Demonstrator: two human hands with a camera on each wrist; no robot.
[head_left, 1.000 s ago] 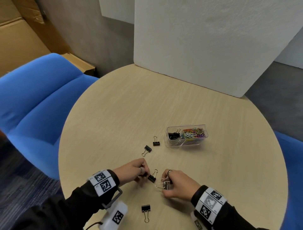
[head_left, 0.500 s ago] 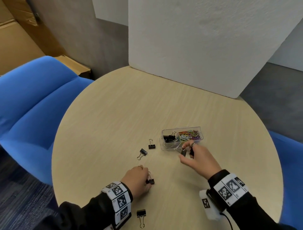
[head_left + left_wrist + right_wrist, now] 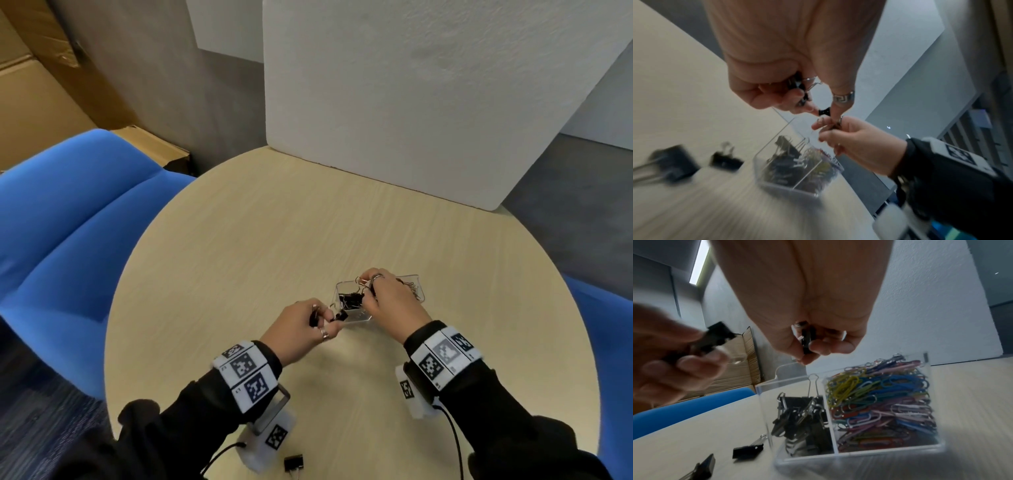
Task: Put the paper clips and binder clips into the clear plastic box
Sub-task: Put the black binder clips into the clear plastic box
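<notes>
Both hands are busy right at the box. The right hand point(image 3: 813, 331) is up over the box's left compartment, fingers curled round a black binder clip point(image 3: 807, 340) that it pinches on edge, looks about ready to let go. The left hand point(image 3: 301, 329) sits just beside the box's near-left corner and has its fingers closed on another binder clip point(image 3: 824, 112) at the fingertips, plus what looks like a second one tucked further back in the palm, hard to be sure with the blur.

Progress-wise I'd say it's most of the way there. The clear plastic box point(image 3: 890, 452) stands on the round table point(image 3: 342, 222), split in two by a divider. The right compartment is packed nearly to the rim with coloured paper clips point(image 3: 879, 402), and I can't spot any loose paper clips on the table, so that half seems done. The left compartment holds a pile of black binder clips point(image 3: 803, 415), roughly half full, one wire handle poking up over the rim.

What's left: the clips in hand, two loose binder clips point(image 3: 748, 451) lying on the table just left of the box, and one more stray clip point(image 3: 294, 462) at the near table edge, well apart from the box, down by the left wrist.
</notes>
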